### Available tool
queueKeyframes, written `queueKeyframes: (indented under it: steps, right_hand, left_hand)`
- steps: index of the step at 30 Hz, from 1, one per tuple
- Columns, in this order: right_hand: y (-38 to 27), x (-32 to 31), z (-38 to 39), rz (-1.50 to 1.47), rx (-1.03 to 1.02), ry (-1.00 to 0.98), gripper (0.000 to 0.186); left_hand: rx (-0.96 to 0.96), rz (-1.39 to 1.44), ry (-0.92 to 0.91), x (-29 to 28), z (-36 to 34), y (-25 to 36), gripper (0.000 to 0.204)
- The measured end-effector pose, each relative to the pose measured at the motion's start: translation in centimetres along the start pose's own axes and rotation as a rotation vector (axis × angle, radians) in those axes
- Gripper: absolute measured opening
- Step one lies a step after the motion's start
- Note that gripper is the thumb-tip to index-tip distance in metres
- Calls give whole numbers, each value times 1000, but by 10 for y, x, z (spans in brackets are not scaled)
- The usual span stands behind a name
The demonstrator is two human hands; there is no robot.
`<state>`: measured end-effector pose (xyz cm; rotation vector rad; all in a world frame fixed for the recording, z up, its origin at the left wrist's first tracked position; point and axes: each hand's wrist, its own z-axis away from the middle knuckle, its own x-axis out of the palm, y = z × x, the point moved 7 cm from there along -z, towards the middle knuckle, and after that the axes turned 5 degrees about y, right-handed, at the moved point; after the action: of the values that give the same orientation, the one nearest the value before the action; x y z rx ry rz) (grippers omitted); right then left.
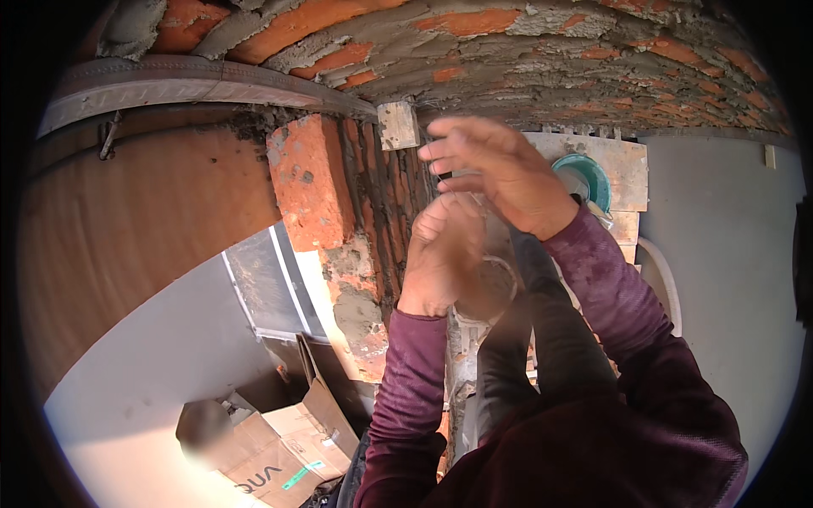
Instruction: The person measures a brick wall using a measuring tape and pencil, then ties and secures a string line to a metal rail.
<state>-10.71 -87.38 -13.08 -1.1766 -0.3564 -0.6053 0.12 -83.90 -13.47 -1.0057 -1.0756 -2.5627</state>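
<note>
My right hand (501, 173) reaches in above the left one. Its fingers stretch leftward with gaps between them, and nothing shows in them. Just below it, close to the brick pillar, is my left hand (439, 258). Its fingers are partly smeared, so whether it holds anything cannot be made out. Beyond my fingertips a small pale wooden block (398, 125) sits against the edge of the mortar-smeared brickwork (542, 63). Left of my hands stands the pillar of orange bricks (312, 182), with grey mortar on its face.
A metal rail (212, 85) runs along the brickwork above a curved wooden panel (144, 220). A green bucket (597, 173) stands by boards (628, 169) at right. Opened cardboard boxes (284, 440) lie at lower left, near a window (275, 284). A pale hose (665, 279) curves at right.
</note>
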Motion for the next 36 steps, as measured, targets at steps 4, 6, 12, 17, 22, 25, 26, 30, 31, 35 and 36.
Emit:
queueKeyframes:
  steps: [4, 6, 12, 17, 22, 25, 26, 30, 31, 35, 36]
  right_hand:
    - [-14, 37, -9, 212, -108, -87, 35]
    - [-28, 49, -20, 468, -217, 5, 30]
    - [-51, 65, -47, 1079, -702, 345, 20]
    - [-46, 83, -58, 1308, -670, 445, 17]
    - [-39, 77, -66, 1030, -637, 446, 27]
    - [-31, 69, -72, 753, -556, 373, 34]
    - [-27, 67, -75, 688, -521, 353, 36]
    - [-40, 75, -64, 633, -691, 420, 34]
    - [-40, 75, -61, 640, -740, 469, 33]
    - [-35, 79, -59, 627, -845, 570, 29]
    - [-35, 81, -58, 614, -861, 587, 29]
  left_hand:
    - [-90, 302, -88, 1, -2, 5, 9]
    - [-91, 296, 12, -3, -3, 11, 14]
    - [38, 183, 44, -17, -11, 38, 27]
    - [86, 84, 188, -26, -14, 53, 25]
    - [-43, 149, 79, -38, -19, 60, 13]
    - [-170, 209, -30, -39, -22, 60, 13]
    - [-166, 182, -29, -42, -23, 63, 14]
    - [-153, 93, -51, -49, -19, 82, 15]
    - [-157, 77, -58, -50, -19, 86, 15]
    - [-226, 95, -45, -60, -22, 90, 14]
    - [-229, 100, -45, -63, -22, 92, 14]
